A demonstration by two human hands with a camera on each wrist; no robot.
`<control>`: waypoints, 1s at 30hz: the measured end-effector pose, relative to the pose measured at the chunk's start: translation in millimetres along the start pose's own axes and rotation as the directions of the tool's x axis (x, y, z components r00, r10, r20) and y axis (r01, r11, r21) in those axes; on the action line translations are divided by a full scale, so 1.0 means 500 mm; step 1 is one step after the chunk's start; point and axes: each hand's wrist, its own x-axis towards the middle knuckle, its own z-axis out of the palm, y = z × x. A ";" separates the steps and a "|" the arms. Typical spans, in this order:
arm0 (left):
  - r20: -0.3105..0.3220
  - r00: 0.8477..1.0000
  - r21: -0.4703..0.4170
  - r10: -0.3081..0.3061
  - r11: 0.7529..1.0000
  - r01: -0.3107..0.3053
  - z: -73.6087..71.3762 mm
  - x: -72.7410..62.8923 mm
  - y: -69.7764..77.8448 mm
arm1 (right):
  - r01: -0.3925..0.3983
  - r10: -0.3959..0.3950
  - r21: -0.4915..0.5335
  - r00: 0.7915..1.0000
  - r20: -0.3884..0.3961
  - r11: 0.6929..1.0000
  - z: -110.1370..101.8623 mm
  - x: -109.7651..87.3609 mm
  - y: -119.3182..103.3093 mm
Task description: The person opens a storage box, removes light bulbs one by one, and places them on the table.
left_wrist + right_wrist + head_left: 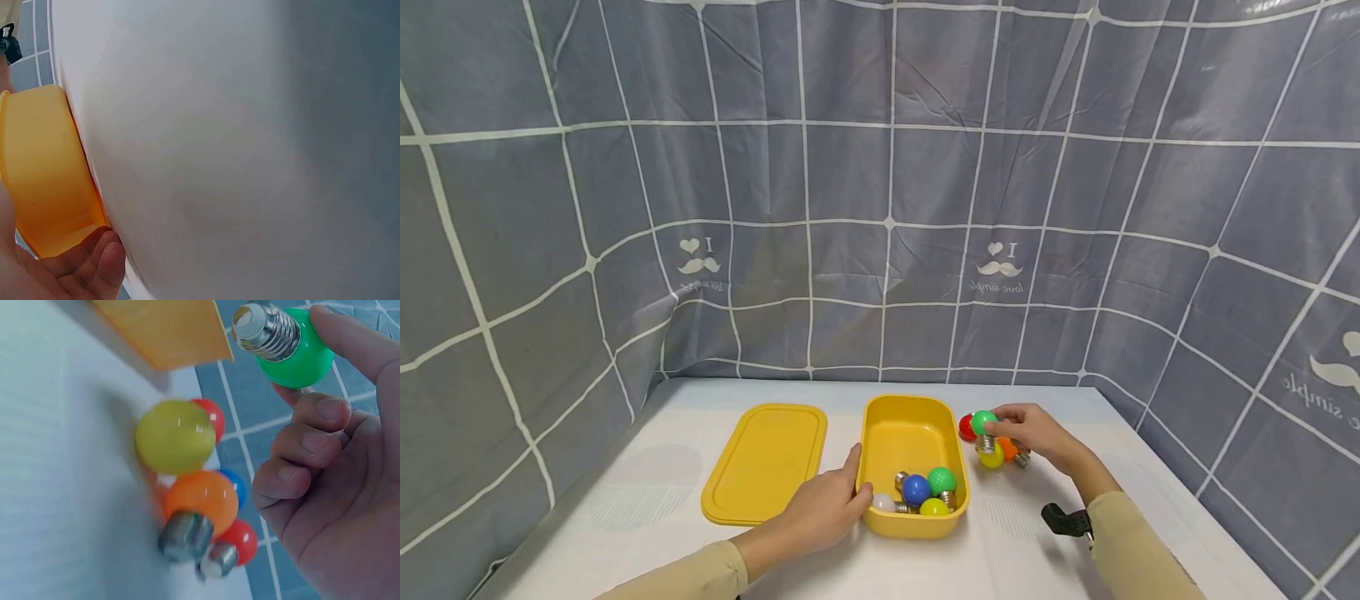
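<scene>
My left hand (823,504) holds the near left side of a yellow plastic box (912,408), thumb at the rim and fingers along the outer wall. In the left wrist view, the fingertips (111,265) lie low beside the wall of the box. Several light bulbs lie in the box's near end, among them a blue bulb (916,490), a green one, a yellow one and a white one. My right hand (1037,433) pinches another green bulb (300,353) between thumb and index finger, metal base exposed, just right of the box.
Beneath and around the right hand are more bulbs: yellow (175,437), orange (203,500), blue (233,487) and red (240,542). A flat yellow lid (767,462) lies left of the box on the white tabletop. Grey checked curtains (850,183) enclose the table.
</scene>
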 end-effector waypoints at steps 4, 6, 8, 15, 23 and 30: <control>0.005 1.000 -0.003 0.000 1.000 0.000 -0.001 0.000 0.000 | -0.017 0.017 0.002 0.999 -0.029 1.000 -0.017 -0.010 0.024; 0.008 1.000 -0.008 -0.001 1.000 0.001 -0.002 0.000 0.000 | -0.027 0.027 -0.005 0.999 -0.044 1.000 -0.025 -0.014 0.037; 0.009 1.000 -0.009 -0.002 1.000 0.002 -0.003 0.000 0.000 | -0.046 0.045 -0.008 0.997 -0.067 0.999 -0.031 -0.017 0.048; 0.013 1.000 -0.007 -0.005 1.000 0.005 -0.001 0.002 0.000 | -0.121 0.115 -0.034 0.984 -0.136 0.992 -0.055 -0.025 0.082; 0.010 1.000 0.003 -0.012 1.000 0.011 -0.003 0.000 0.001 | -0.177 0.159 -0.097 0.973 -0.167 0.979 -0.069 -0.040 0.100; 0.012 1.000 -0.003 -0.003 1.000 0.003 -0.002 0.000 0.004 | -0.226 0.196 -0.127 0.958 -0.208 0.966 -0.082 -0.051 0.121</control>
